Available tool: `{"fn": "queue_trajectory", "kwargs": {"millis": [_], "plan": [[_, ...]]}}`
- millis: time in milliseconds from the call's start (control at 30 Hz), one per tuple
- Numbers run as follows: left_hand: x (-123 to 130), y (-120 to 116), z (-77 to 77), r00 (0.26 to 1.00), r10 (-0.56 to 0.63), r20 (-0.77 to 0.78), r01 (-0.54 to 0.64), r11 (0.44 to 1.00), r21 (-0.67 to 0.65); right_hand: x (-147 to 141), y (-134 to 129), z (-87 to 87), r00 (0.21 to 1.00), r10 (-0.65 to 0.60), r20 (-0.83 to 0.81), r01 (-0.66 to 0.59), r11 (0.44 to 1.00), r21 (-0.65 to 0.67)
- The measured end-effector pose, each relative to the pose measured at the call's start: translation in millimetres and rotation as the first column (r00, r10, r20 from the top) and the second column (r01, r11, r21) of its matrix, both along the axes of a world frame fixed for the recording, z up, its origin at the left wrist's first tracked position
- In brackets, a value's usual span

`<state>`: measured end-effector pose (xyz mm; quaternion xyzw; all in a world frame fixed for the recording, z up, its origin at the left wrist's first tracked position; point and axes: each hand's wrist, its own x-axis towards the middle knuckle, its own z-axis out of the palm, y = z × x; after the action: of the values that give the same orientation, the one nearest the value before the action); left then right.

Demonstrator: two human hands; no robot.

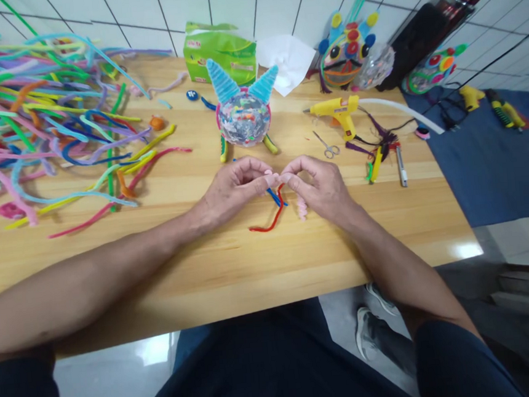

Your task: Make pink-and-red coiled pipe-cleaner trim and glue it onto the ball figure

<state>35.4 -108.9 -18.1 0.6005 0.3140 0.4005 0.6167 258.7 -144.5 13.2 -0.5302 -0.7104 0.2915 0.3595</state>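
Observation:
Over the middle of the wooden table, my left hand (242, 188) and my right hand (319, 187) meet at their fingertips. Both are closed in a pinch on a short pink pipe cleaner (269, 172), mostly hidden by the fingers. A coiled pink pipe cleaner (302, 207) lies just below my right hand; whether it joins the held piece, I cannot tell. Under the fingertips are a bent red pipe cleaner (271, 224) and a blue pipe cleaner (274, 197). Beyond my hands stands a clear round figure (243, 120) with light-blue ears and green-yellow legs.
Many colourful pipe cleaners (54, 124) are heaped at the left. Rightward lie scissors (329, 149), a yellow glue gun (338, 113) and a utility knife (401, 167). A green tissue pack (220, 54) and a decorated figure (348, 52) stand at the back by the tiled wall.

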Motion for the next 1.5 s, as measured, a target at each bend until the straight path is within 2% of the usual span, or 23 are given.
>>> {"fn": "queue_trajectory", "kwargs": {"millis": [100, 333, 633, 1000, 1267, 1500], "plan": [[-1.1, 2.3, -0.3, 0.999, 0.027, -0.024, -0.028, 0.999, -0.018, 0.3, -2.5, 1.0, 1.0, 0.003, -0.029, -0.005, 0.996, -0.09], [-1.9, 3.7, -4.1, 0.998, 0.05, -0.034, -0.049, 0.999, 0.023, 0.6, -0.3, -4.9, 0.986, 0.021, -0.164, -0.05, 0.984, -0.17], [-2.2, 3.4, -8.0, 0.996, 0.049, -0.073, -0.039, 0.989, 0.139, -5.5, 1.2, -10.8, 0.995, -0.021, -0.101, 0.018, 0.999, -0.034], [-3.8, 2.4, -2.4, 0.99, 0.017, -0.138, 0.006, 0.986, 0.167, -9.0, 0.4, -9.5, 0.999, 0.028, -0.041, -0.027, 0.999, 0.03], [-1.6, -0.4, -3.3, 0.994, 0.006, -0.107, 0.008, 0.991, 0.133, -10.1, -0.1, -8.2, 0.999, 0.023, -0.029, -0.022, 1.0, 0.017], [-1.8, 4.0, -2.6, 0.996, 0.005, -0.087, -0.002, 0.999, 0.033, -2.3, 4.5, -10.0, 0.984, -0.01, -0.176, -0.008, 0.995, -0.103]]}}
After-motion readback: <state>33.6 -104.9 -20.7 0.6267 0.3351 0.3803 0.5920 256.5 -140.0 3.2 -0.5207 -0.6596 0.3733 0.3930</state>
